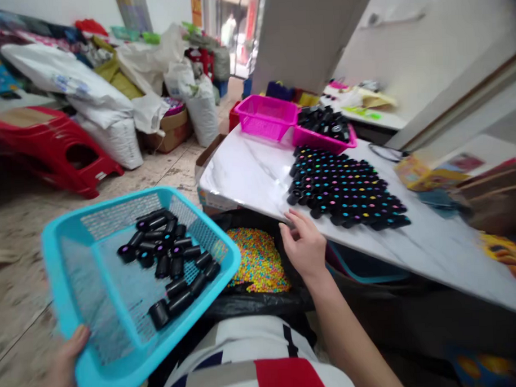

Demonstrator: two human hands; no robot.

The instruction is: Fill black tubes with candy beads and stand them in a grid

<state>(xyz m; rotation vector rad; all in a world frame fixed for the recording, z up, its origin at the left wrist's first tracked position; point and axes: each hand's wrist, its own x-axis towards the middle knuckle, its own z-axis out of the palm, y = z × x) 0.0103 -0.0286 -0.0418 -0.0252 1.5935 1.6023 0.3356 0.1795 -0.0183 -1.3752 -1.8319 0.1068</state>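
Note:
My left hand [63, 367] grips the near-left corner of a light-blue plastic basket [58, 279], its thumb over the rim. The basket is tilted and carries several loose short black cylinders [160, 236], some with purple or blue ends. Held at the table's front edge, my right hand [302, 243] has thumb and fingers apart and slightly bent, with nothing visible in it. Between the basket and that hand, small multicoloured beads [260, 258] fill a black plastic bag [282, 301]. On the white marbled table [249, 171], black cylinders with coloured dots [342, 185] lie in packed rows.
At the table's back stand a pink basket [266, 117] and a second pink basket [349, 142] heaped with black pieces. Red stools [57, 147] and white sacks [107, 117] are at the left. Yellow packets [508, 255] lie at the table's right.

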